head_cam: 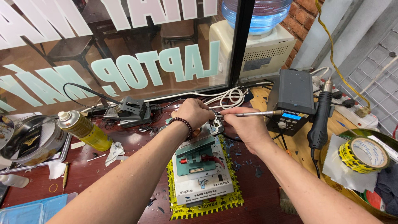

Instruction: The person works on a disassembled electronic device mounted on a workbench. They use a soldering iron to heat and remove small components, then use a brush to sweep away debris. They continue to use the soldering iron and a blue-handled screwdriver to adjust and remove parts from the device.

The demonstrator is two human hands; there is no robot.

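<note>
From the head camera, the left hand (194, 113) presses on a small flat device (211, 127) clamped at the top of a white and green fixture (202, 172); its fingers are curled down on the device. The right hand (245, 126), at 3 o'clock of the left, holds a thin metal tool (253, 113), fingers closed around it, and the tip seems to touch the device, though the hands hide this spot. At 9 o'clock on the desk (265, 195) lies a yellow spray can (84, 130). At 2 o'clock stands a dark station (292, 99), and at 4 o'clock a yellow tape roll (364, 154).
</note>
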